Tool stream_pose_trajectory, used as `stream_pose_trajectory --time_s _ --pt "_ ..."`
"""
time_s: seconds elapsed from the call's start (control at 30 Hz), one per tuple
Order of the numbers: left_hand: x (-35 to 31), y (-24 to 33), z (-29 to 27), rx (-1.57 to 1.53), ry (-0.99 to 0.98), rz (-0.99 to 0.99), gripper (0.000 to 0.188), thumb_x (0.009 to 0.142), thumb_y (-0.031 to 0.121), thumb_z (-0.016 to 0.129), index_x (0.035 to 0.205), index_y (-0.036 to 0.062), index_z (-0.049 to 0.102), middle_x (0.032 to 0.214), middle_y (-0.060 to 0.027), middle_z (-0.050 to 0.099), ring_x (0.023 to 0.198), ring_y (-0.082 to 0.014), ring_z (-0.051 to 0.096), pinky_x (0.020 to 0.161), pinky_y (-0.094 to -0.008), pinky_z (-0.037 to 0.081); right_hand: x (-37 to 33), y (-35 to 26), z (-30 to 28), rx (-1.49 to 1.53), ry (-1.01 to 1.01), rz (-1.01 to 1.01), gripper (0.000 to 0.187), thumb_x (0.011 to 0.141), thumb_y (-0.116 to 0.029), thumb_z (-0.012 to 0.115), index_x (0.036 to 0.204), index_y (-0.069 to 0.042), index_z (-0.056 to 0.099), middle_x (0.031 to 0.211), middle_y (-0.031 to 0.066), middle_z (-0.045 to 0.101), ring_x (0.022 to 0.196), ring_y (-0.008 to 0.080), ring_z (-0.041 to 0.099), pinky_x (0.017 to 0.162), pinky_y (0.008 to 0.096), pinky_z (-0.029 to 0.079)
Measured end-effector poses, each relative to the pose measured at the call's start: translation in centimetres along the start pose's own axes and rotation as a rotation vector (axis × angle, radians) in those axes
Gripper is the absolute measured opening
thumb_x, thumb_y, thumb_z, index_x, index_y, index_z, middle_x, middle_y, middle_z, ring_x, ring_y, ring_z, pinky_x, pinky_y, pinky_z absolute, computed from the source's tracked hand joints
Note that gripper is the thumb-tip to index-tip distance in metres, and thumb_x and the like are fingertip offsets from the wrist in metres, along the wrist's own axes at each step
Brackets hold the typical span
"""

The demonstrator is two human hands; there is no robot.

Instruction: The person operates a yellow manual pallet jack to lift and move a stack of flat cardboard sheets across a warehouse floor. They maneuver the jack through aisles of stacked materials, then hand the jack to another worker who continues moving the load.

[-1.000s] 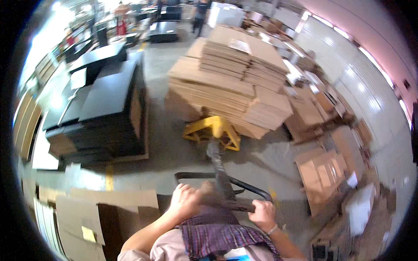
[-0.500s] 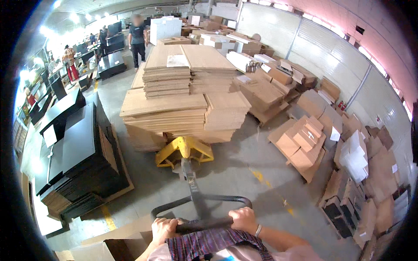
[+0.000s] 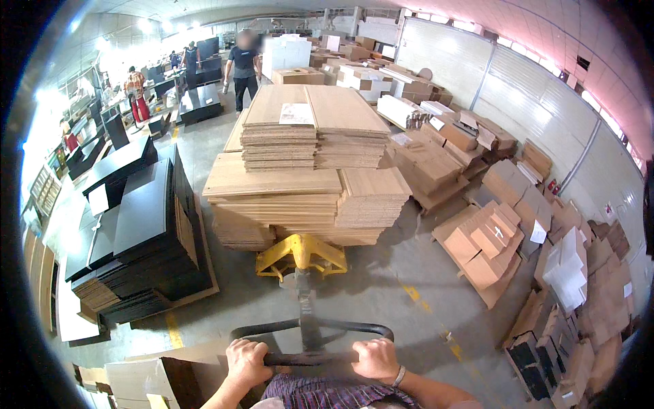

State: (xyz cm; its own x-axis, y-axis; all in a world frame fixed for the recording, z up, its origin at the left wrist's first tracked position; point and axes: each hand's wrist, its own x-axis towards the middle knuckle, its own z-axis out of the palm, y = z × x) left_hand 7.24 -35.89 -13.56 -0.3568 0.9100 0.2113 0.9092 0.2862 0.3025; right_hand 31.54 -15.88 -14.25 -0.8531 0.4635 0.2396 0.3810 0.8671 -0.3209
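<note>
Both of my hands are wrapped round the black loop handle (image 3: 310, 358) of a yellow pallet jack (image 3: 300, 251). My left hand (image 3: 247, 361) closes on the left end of its near bar, and my right hand (image 3: 376, 359), with a band at the wrist, grips the right end. A grey shaft runs from the handle to the yellow body. Directly beyond that body stands a tall load of light-brown boards (image 3: 272, 184), piled in uneven stacks with a white paper sheet (image 3: 296, 114) on top. The forks are hidden under the load.
Black panels (image 3: 142, 221) are stacked on the left. Cardboard packages (image 3: 487, 242) and brown stacks (image 3: 426, 160) line the right side before a pale wall. A person in dark clothes (image 3: 244, 68) stands beyond the load. Flat cardboard (image 3: 139, 382) lies at lower left.
My view has shifted, so the load and surroundings sit lower and further right in the picture. The person beyond the load appears slightly larger. Both hands stay on the handle.
</note>
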Motion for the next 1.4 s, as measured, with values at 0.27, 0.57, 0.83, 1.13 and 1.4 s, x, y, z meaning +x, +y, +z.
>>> stream_pose_trajectory --time_s 0.27,0.57,0.83,1.13,1.4 --pt "0.6 0.4 -3.2 0.018 0.018 0.068 0.047 0.042 0.044 0.083 0.061 0.0111 0.055 0.06 -0.0046 0.059 0.063 -0.0267 0.062 0.065 -0.0403 0.046 1.0 -2.1 -3.3 -0.055 0.058 0.056 0.018 0.051 -0.022 0.069 0.06 -0.012 0.058 0.054 0.0079 0.057 0.055 0.0285 0.06 0.052 0.0413 0.045" --pt "2.6 0.7 -5.4 -0.079 0.103 0.114 0.03 0.046 0.025 0.074 0.061 0.0117 0.053 0.058 -0.0041 0.055 0.061 -0.0256 0.06 0.059 -0.0393 0.045 2.8 -2.4 -5.7 -0.097 0.041 0.11 0.017 0.049 -0.021 0.068 0.059 -0.011 0.059 0.054 0.0096 0.056 0.054 0.0311 0.059 0.052 0.0425 0.044" --pt "3.5 0.7 -6.5 -0.064 0.11 0.146 0.029 0.046 0.023 0.072 0.061 0.0115 0.05 0.059 -0.0046 0.052 0.06 -0.0258 0.057 0.058 -0.0394 0.044 4.2 -3.5 -7.2 -0.103 0.091 0.131 0.019 0.049 -0.02 0.069 0.056 -0.01 0.054 0.054 0.0099 0.056 0.056 0.0323 0.059 0.053 0.0431 0.043" --pt "3.4 1.0 -6.5 -0.067 0.111 0.132 0.028 0.048 0.023 0.071 0.062 0.0105 0.049 0.06 -0.0051 0.053 0.061 -0.0265 0.057 0.059 -0.0393 0.044 4.2 -3.8 -7.6 -0.067 0.114 0.132 0.018 0.05 -0.019 0.069 0.057 -0.009 0.056 0.056 0.0097 0.057 0.057 0.0324 0.06 0.054 0.0429 0.044" --pt "3.6 1.1 -6.5 -0.056 0.122 0.107 0.027 0.049 0.021 0.071 0.061 0.0105 0.05 0.06 -0.0053 0.054 0.061 -0.0269 0.058 0.061 -0.0398 0.045 4.3 -3.5 -7.2 -0.082 0.108 0.131 0.017 0.05 -0.017 0.07 0.058 -0.009 0.057 0.056 0.0098 0.058 0.057 0.0326 0.059 0.054 0.0431 0.044"
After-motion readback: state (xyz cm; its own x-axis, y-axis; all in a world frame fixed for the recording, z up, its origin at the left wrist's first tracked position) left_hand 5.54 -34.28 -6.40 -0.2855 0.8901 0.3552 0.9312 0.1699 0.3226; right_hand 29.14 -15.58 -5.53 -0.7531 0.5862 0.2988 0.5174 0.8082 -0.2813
